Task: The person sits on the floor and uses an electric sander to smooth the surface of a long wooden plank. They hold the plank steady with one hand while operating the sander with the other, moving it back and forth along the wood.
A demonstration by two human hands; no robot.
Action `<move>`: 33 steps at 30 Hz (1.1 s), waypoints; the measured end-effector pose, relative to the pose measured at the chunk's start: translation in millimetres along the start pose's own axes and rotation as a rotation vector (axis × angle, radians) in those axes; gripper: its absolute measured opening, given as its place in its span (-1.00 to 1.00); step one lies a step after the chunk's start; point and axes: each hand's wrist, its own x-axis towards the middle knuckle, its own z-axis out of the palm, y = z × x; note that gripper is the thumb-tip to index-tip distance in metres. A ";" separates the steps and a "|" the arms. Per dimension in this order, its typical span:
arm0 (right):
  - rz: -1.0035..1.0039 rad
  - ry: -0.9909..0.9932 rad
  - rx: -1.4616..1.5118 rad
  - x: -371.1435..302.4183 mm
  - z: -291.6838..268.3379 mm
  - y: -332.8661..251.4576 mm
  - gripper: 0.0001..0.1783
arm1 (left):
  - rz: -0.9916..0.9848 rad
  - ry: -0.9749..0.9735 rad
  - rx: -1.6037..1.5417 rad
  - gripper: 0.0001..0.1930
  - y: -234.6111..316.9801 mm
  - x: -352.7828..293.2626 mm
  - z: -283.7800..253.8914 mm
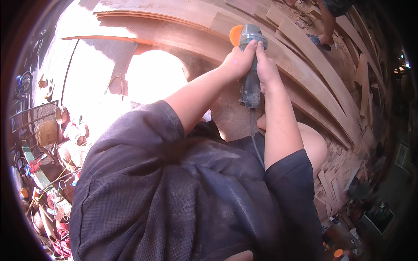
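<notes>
An angle grinder [250, 89] with a dark body, a grey head and an orange disc [235, 35] is held out in front of me. My left hand [238, 62] is closed round its body from the left, the thumb lying along the top. From the other side my right hand [266, 69] is wrapped round it too, both thumbs side by side near the head. The disc is over or against a long wooden plank [191, 45]; whether it touches I cannot tell. A cord [253, 126] runs from the grinder's rear toward my body.
More long boards [313, 71] lie stacked to the right, with wood scraps [333, 187] below them. Another person's leg and sandal [320, 42] show at the upper right. A pile of mixed items [54, 174] and a wire basket [37, 115] stand at the left. Strong sunlight washes out the left floor.
</notes>
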 end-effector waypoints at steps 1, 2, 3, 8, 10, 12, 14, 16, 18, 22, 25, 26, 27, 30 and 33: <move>-0.003 -0.026 -0.061 5.6 10.8 -0.2 -0.01 | 0.048 0.033 -0.044 0.13 -11.7 6.9 -13.3; 0.011 -0.023 -0.113 -0.6 22.6 -6.1 0.01 | 0.070 0.068 -0.090 0.10 -16.2 7.1 -27.1; 0.028 -0.008 -0.171 -9.0 30.1 -16.3 0.02 | 0.033 0.014 -0.133 0.09 -8.5 -4.1 -33.9; 0.036 0.022 -0.127 -9.3 -14.8 2.1 0.00 | -0.043 -0.058 0.077 0.16 -0.3 -14.5 6.9; 0.093 0.061 0.010 -28.2 -23.5 -4.7 -0.01 | -0.040 -0.026 0.129 0.09 9.4 -18.3 25.1; 0.059 0.046 0.024 -24.6 -21.7 -3.9 -0.03 | -0.045 -0.021 0.123 0.08 15.6 -20.4 24.5; 0.023 0.041 0.031 -12.0 -12.6 0.4 -0.03 | -0.042 0.042 0.146 0.06 14.5 -17.1 14.0; 0.000 -0.016 -0.069 -8.0 13.3 -7.7 0.00 | 0.023 0.049 -0.023 0.07 -12.2 2.6 -8.7; -0.009 -0.010 -0.164 -14.2 19.2 -17.2 0.01 | 0.031 0.027 -0.071 0.13 -13.9 -0.9 -13.7; 0.075 0.031 -0.120 -22.9 -11.4 -14.1 -0.03 | 0.009 -0.004 0.016 0.10 0.2 -13.9 12.9; 0.124 0.085 0.018 -27.5 -34.4 -11.9 -0.07 | -0.008 -0.103 0.100 0.13 13.1 -9.4 37.8; 0.093 0.100 0.033 -19.4 -42.2 -0.7 -0.07 | 0.009 -0.114 0.109 0.12 12.8 -6.1 41.0; 0.064 0.107 0.063 -18.0 -35.8 -2.8 -0.07 | 0.003 -0.062 0.117 0.11 14.4 -6.3 36.4; 0.001 0.009 0.009 -4.8 -1.1 -7.2 -0.04 | 0.018 0.039 0.056 0.02 3.4 3.1 3.9; 0.001 -0.003 -0.129 0.7 23.0 -18.8 0.06 | 0.033 0.045 -0.139 0.10 -13.2 9.6 -24.9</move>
